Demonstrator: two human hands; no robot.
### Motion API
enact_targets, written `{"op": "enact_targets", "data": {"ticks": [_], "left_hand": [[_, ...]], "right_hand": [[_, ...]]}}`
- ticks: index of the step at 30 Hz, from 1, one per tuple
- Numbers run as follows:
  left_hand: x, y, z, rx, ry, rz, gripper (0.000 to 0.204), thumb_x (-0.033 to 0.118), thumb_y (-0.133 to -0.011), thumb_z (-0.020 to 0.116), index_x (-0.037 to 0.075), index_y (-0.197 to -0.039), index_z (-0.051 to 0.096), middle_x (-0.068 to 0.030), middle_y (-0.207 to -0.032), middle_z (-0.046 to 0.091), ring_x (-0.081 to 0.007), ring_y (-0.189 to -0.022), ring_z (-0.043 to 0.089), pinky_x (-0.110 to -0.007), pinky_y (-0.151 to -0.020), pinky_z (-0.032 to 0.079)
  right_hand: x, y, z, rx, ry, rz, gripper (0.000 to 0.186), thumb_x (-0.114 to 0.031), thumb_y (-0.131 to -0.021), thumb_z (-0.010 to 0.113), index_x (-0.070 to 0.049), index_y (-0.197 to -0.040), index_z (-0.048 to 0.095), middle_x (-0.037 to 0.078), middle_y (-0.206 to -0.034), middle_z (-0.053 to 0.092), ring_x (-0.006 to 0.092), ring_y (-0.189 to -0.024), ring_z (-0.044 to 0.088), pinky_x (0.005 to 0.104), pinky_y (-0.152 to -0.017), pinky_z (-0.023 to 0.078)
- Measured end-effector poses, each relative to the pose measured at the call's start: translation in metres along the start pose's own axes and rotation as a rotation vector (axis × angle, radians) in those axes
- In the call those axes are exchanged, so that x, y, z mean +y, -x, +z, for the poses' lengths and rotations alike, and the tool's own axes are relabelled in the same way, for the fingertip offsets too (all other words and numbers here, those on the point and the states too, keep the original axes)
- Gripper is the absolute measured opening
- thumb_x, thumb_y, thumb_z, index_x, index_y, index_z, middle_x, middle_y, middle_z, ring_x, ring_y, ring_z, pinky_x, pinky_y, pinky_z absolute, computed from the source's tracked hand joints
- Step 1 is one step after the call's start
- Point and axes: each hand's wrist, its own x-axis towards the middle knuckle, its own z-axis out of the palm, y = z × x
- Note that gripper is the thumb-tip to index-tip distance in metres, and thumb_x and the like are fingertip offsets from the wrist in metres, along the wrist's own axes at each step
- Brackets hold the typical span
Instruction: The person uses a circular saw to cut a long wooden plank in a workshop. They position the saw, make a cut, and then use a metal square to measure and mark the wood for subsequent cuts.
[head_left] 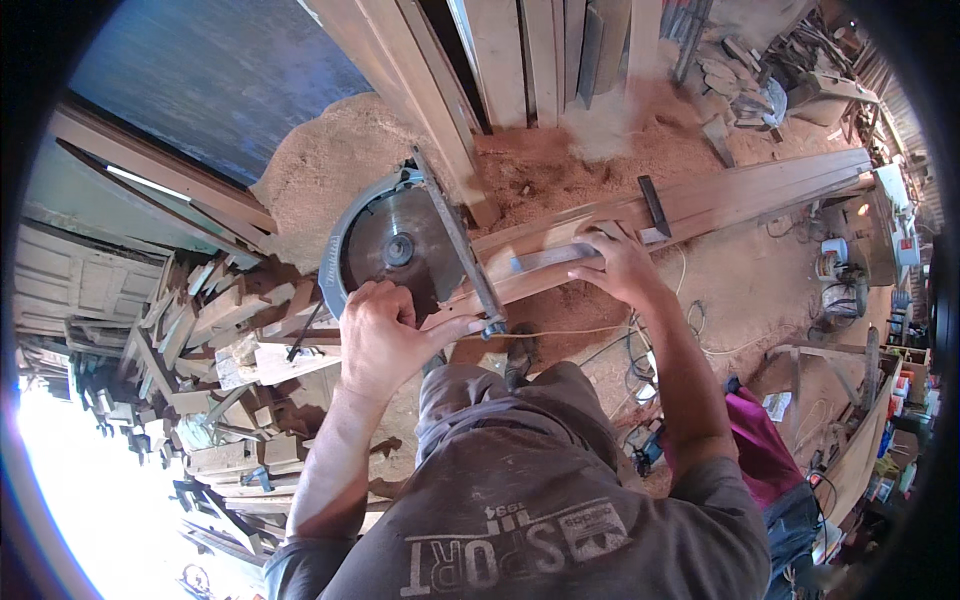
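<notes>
A circular saw [398, 222] stands on its side at the left end of a long wooden beam [740, 195], its round blade and flat base plate facing up to view. My left hand [380, 330] is closed at the saw's lower side, fingers curled by the blade and thumb stretched to the end of the base plate. On the beam's top lies what looks like a try square [552, 258], with a pale metal blade and a dark stock. My right hand [622, 262] grips the metal blade, partly hiding it, fingertips near the beam's face.
Upright planks [545, 60] lean at the back, beside a sawdust heap [320, 150]. Offcuts [240, 400] pile up at the left. A yellowish cord [580, 332] crosses the dusty floor below the beam. Buckets [835, 260] stand at the right, near a wooden frame [830, 355].
</notes>
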Motion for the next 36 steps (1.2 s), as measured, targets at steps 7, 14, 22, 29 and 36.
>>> {"op": "enact_targets", "data": {"ticks": [7, 14, 22, 29, 36], "left_hand": [[-0.022, -0.004, -0.018, -0.17, -0.014, -0.004, 0.07, 0.047, -0.048, 0.103, 0.005, -0.051, 0.047, -0.01, -0.055, 0.051, -0.0303, -0.057, 0.057, -0.042, -0.057, 0.046], [-0.024, 0.005, -0.019, -0.159, 0.008, 0.061, 0.071, 0.058, -0.056, 0.097, 0.006, -0.054, 0.048, -0.0056, -0.057, 0.049, -0.0258, -0.064, 0.053, -0.041, -0.062, 0.046], [-0.026, 0.001, -0.023, -0.194, 0.077, 0.05, 0.071, 0.058, -0.052, 0.099, 0.008, -0.053, 0.049, -0.0055, -0.058, 0.052, -0.0262, -0.065, 0.057, -0.038, -0.065, 0.045], [-0.021, 0.0, -0.023, -0.23, 0.048, -0.048, 0.076, 0.064, -0.045, 0.101, 0.007, -0.052, 0.05, -0.0046, -0.056, 0.052, -0.0256, -0.061, 0.059, -0.037, -0.066, 0.046], [-0.022, -0.003, -0.019, -0.178, 0.034, -0.055, 0.082, 0.071, -0.048, 0.098, 0.006, -0.048, 0.048, -0.0056, -0.047, 0.05, -0.0246, -0.046, 0.057, -0.037, -0.052, 0.048]], "right_hand": [[0.042, -0.008, 0.017, -0.082, -0.043, -0.173, 0.043, -0.033, -0.089, 0.082, -0.011, -0.124, 0.071, 0.009, -0.121, 0.067, 0.0314, -0.117, 0.06, 0.0464, -0.102, 0.048], [0.049, -0.021, 0.009, -0.123, -0.28, -0.041, 0.035, -0.02, -0.097, 0.075, -0.004, -0.126, 0.067, 0.012, -0.112, 0.07, 0.0296, -0.102, 0.066, 0.0417, -0.096, 0.052], [0.0, -0.05, -0.071, -0.086, -0.541, 0.056, 0.041, -0.021, -0.101, 0.072, -0.012, -0.14, 0.067, 0.015, -0.121, 0.073, 0.0284, -0.112, 0.07, 0.0405, -0.099, 0.055], [-0.044, -0.073, -0.095, 0.101, -0.232, -0.218, 0.04, -0.021, -0.091, 0.079, -0.014, -0.13, 0.075, 0.01, -0.113, 0.074, 0.0309, -0.101, 0.068, 0.0425, -0.091, 0.054], [-0.045, -0.079, -0.086, 0.19, -0.166, -0.282, 0.039, -0.02, -0.089, 0.081, -0.015, -0.127, 0.077, 0.008, -0.108, 0.074, 0.0297, -0.097, 0.066, 0.0417, -0.09, 0.053]]}}
